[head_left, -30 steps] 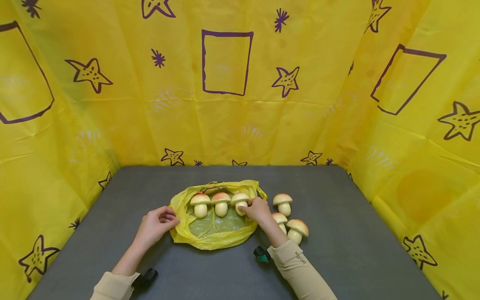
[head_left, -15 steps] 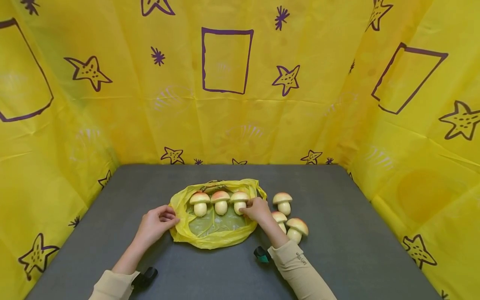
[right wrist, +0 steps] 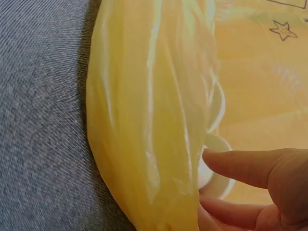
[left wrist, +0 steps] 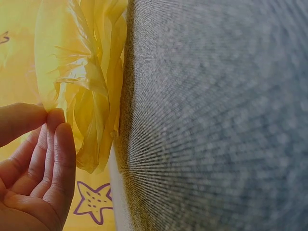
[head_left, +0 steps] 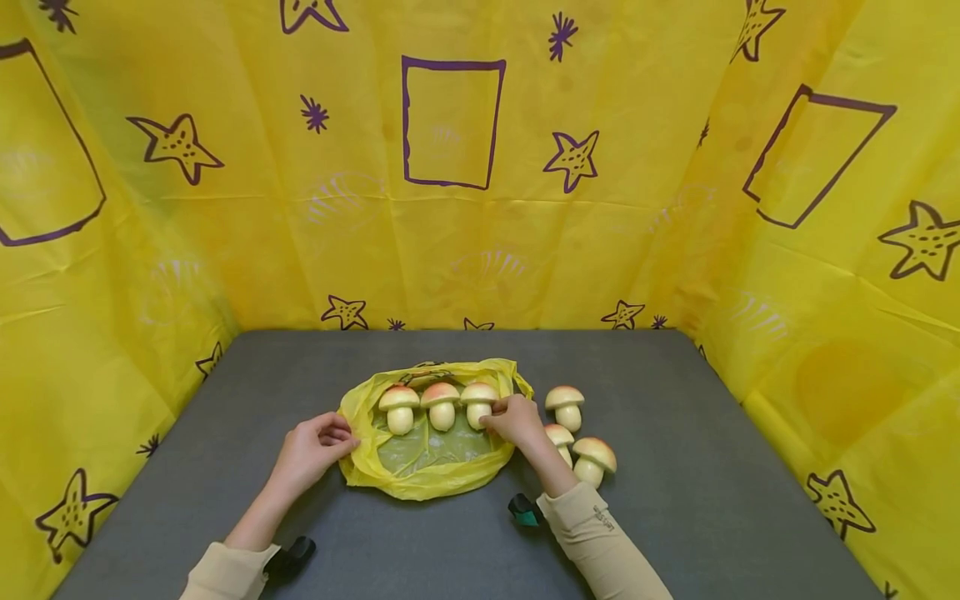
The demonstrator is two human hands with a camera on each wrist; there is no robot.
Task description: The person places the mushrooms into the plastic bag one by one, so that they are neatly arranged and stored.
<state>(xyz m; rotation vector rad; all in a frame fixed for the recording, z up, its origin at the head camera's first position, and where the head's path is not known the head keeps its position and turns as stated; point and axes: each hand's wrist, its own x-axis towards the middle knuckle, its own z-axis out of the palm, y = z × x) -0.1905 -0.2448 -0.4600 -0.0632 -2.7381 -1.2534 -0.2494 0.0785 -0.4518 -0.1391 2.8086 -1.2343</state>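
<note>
A yellow plastic bag [head_left: 420, 487] lies on the dark grey table with its mouth spread wide. Three toy mushrooms with cream stems and reddish caps show inside in a row: a left one [head_left: 400, 410], a middle one [head_left: 442, 408] and a right one [head_left: 478, 392]. At the bag's left rim, my left hand [head_left: 311, 450] pinches the plastic between thumb and fingertips, seen closely in the left wrist view. My right hand [head_left: 517, 421] reaches over the right rim and holds the right mushroom by its stem. In the right wrist view, bag plastic hides part of that mushroom.
Three more toy mushrooms lie right of the bag: a far one [head_left: 566, 407], a near one [head_left: 595, 461], and one [head_left: 560, 437] partly hidden behind the right wrist. A yellow curtain [head_left: 465, 250] with purple drawings surrounds the table [head_left: 675, 533] at the back and sides.
</note>
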